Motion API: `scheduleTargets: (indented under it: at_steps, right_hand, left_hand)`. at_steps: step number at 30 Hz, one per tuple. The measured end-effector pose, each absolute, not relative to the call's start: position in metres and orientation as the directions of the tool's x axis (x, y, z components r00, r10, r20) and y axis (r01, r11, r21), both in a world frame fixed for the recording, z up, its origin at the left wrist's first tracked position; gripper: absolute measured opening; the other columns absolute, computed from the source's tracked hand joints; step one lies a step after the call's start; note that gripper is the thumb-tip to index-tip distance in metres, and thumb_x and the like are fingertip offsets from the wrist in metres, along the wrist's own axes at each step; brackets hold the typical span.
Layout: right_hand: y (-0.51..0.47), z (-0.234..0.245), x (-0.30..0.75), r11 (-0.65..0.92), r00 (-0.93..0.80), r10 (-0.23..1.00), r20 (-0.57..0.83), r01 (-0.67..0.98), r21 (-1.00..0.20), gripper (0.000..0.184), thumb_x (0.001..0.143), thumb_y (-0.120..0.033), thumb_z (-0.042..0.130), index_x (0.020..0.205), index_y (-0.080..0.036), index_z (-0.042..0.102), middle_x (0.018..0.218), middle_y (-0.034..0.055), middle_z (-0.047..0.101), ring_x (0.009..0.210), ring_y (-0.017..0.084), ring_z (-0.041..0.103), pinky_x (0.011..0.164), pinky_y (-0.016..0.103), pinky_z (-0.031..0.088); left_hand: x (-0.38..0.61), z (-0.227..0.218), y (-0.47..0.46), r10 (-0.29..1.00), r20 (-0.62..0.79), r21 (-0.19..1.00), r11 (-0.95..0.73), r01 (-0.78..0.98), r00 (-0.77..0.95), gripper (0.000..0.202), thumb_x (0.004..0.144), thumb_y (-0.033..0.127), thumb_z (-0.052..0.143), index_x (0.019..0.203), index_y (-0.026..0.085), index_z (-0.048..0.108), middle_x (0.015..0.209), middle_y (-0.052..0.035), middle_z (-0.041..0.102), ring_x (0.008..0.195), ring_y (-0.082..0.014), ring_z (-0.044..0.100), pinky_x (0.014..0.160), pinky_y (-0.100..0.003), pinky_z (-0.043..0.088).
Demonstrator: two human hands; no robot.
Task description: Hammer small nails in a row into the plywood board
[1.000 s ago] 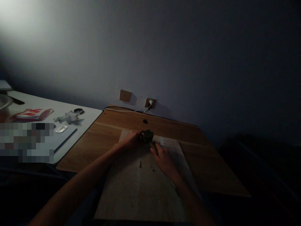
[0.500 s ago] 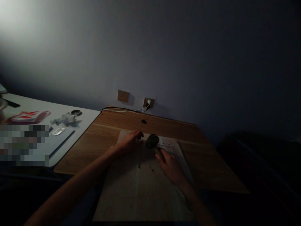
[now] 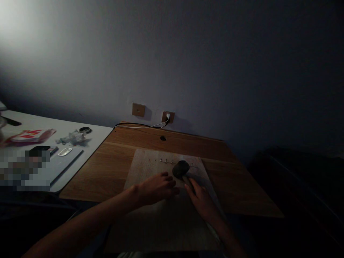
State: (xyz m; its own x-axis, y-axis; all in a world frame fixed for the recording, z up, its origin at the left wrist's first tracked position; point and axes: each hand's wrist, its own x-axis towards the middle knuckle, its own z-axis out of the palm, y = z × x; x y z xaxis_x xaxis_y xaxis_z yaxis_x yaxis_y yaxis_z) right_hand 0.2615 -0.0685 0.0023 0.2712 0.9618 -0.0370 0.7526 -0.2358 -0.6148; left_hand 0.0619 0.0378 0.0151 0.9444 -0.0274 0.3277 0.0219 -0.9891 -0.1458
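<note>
A pale wooden board (image 3: 145,168) lies on a brown wooden desk (image 3: 107,168). A short row of small nails (image 3: 166,161) stands near the board's far edge. My right hand (image 3: 200,199) is closed around the handle of a dark-headed mallet (image 3: 180,169), and the head hovers just right of the nail row. My left hand (image 3: 157,186) lies low over the middle of the board with its fingers stretched out to the right, close to the mallet head. It covers the spot where loose nails lay. The room is very dim.
A white table (image 3: 88,138) adjoins the desk on the left, carrying a laptop (image 3: 63,165), a phone, a red and white packet (image 3: 27,135) and small clutter. Two wall sockets (image 3: 138,109) sit behind the desk, with a white cable (image 3: 139,126) plugged into one.
My left hand has drawn back from the nail row to the board's middle, uncovering the nails. The mallet head has shifted right and nearer to me with my right hand.
</note>
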Motion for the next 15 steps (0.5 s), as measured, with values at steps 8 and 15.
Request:
scheduleTargets:
  at_steps: [8, 15]
  right_hand:
    - [-0.071, 0.011, 0.259, -0.311, 0.282, 0.948, -0.144, 0.739, -0.598, 0.069, 0.095, -0.057, 0.032, 0.140, -0.010, 0.058, 0.111, 0.0192, 0.073, 0.107, 0.033, 0.069, 0.090, 0.041, 0.050]
    - [-0.072, 0.006, 0.262, -0.275, 0.269, 0.957, -0.104, 0.739, -0.614, 0.064, 0.096, -0.055, 0.036, 0.137, -0.013, 0.061, 0.115, 0.0178, 0.072, 0.109, 0.032, 0.067, 0.092, 0.040, 0.049]
  left_hand:
    - [0.033, 0.006, 0.128, 0.542, 0.424, 0.495, -0.810, 0.315, 0.725, 0.015, 0.086, 0.012, 0.060, 0.093, 0.019, 0.071, 0.088, -0.0005, 0.073, 0.077, -0.0119, 0.066, 0.072, -0.020, 0.046]
    - [0.027, -0.016, 0.146, 0.661, 0.376, 0.529, -0.729, 0.435, 0.650, 0.021, 0.079, 0.010, 0.059, 0.089, 0.020, 0.074, 0.079, 0.0001, 0.073, 0.070, -0.0122, 0.065, 0.069, -0.020, 0.046]
